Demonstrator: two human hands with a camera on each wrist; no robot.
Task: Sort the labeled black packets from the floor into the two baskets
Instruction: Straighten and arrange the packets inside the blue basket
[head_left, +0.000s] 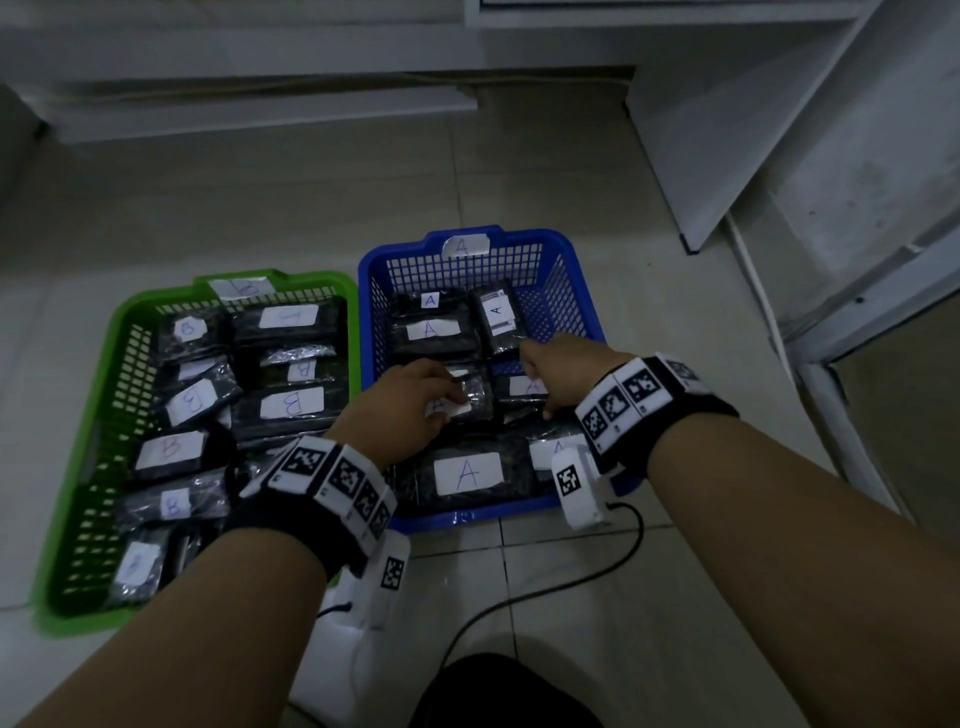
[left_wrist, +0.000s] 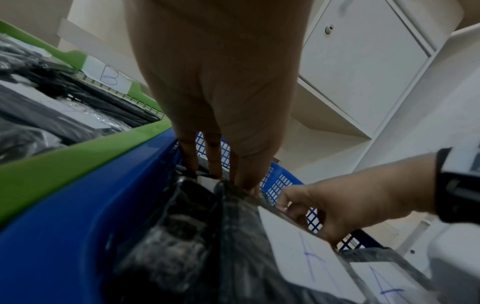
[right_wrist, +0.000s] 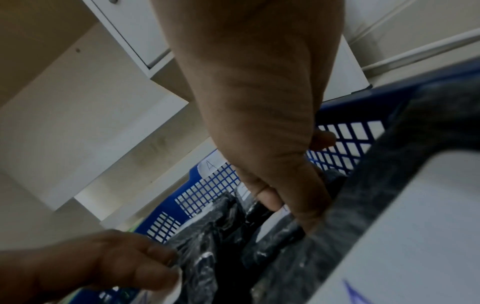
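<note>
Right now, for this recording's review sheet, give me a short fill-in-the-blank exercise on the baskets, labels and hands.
1. The green basket carries a tag marked ____.
2. Both hands, the left hand and the right hand, reach into the ____ basket.
3. The large packet nearest the blue basket's front wall is labelled ____.
4. Seen from the head camera, the green basket stands to the ____ of the blue one.

Missing words: B; blue; A; left
</note>
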